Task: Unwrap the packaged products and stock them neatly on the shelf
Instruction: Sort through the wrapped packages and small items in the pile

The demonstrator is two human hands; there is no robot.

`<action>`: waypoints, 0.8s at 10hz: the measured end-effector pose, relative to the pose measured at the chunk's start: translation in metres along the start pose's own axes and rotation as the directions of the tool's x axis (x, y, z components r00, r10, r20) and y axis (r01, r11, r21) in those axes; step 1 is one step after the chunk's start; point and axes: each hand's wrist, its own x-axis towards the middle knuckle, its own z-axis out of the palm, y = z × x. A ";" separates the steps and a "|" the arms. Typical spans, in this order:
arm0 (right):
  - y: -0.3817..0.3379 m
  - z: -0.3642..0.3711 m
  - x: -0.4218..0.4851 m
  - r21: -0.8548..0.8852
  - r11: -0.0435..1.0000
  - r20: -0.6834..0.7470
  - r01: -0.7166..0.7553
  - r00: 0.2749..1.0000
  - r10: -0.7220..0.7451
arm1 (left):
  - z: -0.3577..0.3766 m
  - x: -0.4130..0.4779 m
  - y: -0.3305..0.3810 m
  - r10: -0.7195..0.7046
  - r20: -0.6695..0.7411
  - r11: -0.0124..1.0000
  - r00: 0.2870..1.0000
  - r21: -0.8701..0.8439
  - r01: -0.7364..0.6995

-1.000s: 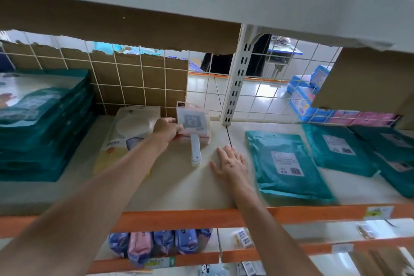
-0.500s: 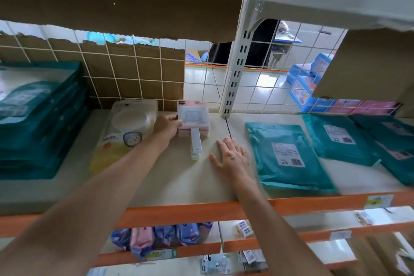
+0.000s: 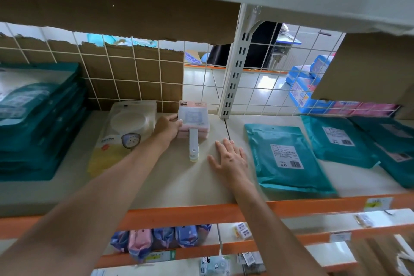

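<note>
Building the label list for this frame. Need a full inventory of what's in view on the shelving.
pink handled packs: small stack, count unclear, pink with white handles, mid-shelf at the back
cream packets: stack, count unclear, cream and yellow, just left of the pink stack
left teal stack: tall pile, teal, left end of shelf
right teal packets: at least three, teal, lying flat in the right bay
shelf: one, beige board with orange front edge
wire grid: one, white, shelf back
cardboard: brown, behind the grid
pouches: several, blue and pink, shelf below
left hand: grips the pink stack's left side
right hand: flat on the bare shelf
</note>
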 end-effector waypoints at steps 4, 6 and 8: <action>0.000 0.000 -0.001 0.030 1.000 0.002 -0.001 1.000 0.001 | -0.001 -0.018 0.002 0.168 -0.127 0.961 0.978 0.243 -0.134; -0.002 -0.005 -0.005 0.000 1.000 0.000 0.027 1.000 -0.027 | 0.001 -0.043 -0.002 0.350 -0.012 0.852 0.937 0.419 -0.313; -0.001 -0.014 -0.020 -0.018 0.996 -0.153 0.087 0.984 -0.088 | 0.014 -0.073 -0.008 0.427 0.078 0.692 0.901 0.613 -0.381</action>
